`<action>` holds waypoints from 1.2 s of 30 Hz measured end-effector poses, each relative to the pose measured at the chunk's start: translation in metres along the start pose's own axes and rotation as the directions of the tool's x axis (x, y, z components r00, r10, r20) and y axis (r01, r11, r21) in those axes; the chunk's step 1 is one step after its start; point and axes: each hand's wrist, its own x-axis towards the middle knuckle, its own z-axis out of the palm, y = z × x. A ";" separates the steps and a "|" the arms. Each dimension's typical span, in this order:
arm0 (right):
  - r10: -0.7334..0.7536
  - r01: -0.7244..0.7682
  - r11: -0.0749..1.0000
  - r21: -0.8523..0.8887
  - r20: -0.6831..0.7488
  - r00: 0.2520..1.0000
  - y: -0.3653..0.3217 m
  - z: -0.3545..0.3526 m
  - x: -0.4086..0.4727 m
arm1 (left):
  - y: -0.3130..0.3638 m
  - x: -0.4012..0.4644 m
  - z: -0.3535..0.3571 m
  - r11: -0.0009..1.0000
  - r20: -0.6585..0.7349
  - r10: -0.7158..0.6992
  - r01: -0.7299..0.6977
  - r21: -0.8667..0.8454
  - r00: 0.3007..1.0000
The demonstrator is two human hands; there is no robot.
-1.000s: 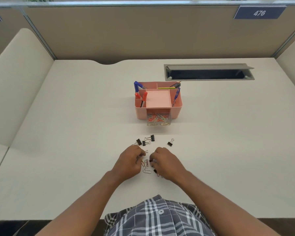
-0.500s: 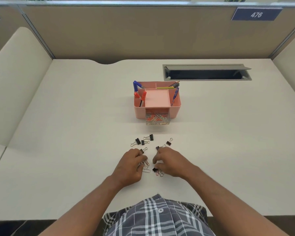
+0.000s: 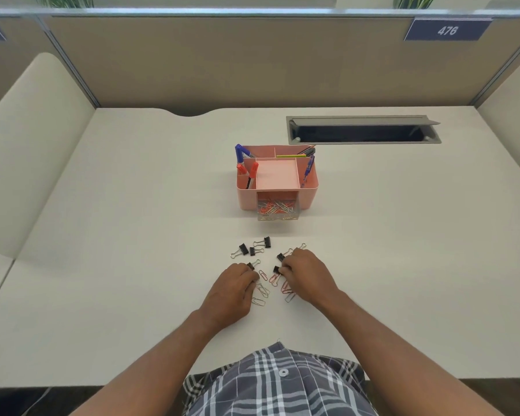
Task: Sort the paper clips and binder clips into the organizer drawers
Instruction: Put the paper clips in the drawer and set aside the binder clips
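Left hand (image 3: pixel 233 291) fingers curled onto a binder clip (image 3: pixel 250 265) at its fingertips; right hand (image 3: pixel 308 273) pinches another binder clip (image 3: pixel 276 269). Paper clips (image 3: pixel 263 288) between both hands, organizer (image 3: pixel 276 178) well ahead, clear drawer (image 3: pixel 278 210) open.

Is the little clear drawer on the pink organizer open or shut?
Open. The clear drawer juts out from the front of the pink organizer, and the paper clips inside it show from above.

A cream desk (image 3: pixel 132 265) carries a pink organizer (image 3: pixel 308 192). Nearer than the organizer lie black binder clips (image 3: pixel 254 249) and loose paper clips (image 3: pixel 263 291); a cable hatch (image 3: pixel 360 130) sits beyond its right corner.
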 end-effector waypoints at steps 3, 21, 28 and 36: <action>0.019 -0.019 1.000 0.000 -0.012 1.000 0.003 -0.003 -0.002 | 0.001 -0.003 0.001 1.000 0.005 -0.023 0.023 0.008 1.000; -0.100 0.106 0.989 -0.106 0.058 0.993 0.002 0.009 -0.026 | 0.010 0.003 0.003 0.994 0.025 -0.076 0.074 0.077 0.997; -0.049 0.051 0.995 -0.083 0.024 0.999 0.006 0.004 -0.024 | 0.009 0.003 0.004 0.993 0.020 -0.086 0.084 0.080 0.996; -0.114 0.122 0.984 -0.128 0.067 0.991 -0.002 0.013 -0.030 | 0.008 0.002 0.006 0.994 0.008 -0.084 0.084 0.067 0.996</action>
